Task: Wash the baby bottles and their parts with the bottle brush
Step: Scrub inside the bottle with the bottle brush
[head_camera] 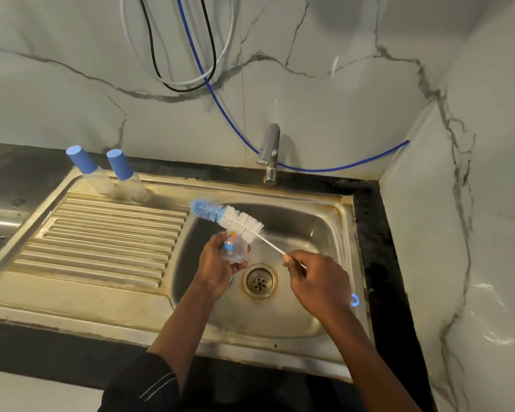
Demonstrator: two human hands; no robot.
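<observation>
My left hand (216, 267) grips a small clear baby bottle (234, 248) with a coloured print, held over the sink basin (304, 221). My right hand (318, 282) pinches the thin white handle of the bottle brush (228, 217). The brush's blue and white bristles are fully outside the bottle, just above its mouth. Two more clear bottles with blue caps (82, 160) (120, 164) stand at the back of the draining board (101, 233).
A chrome tap (269, 153) stands behind the basin, with no water running. The round drain (259, 281) lies between my hands. A blue hose (220, 108) and cables hang on the marble wall. A small blue ring (355, 300) sits at the basin's right rim.
</observation>
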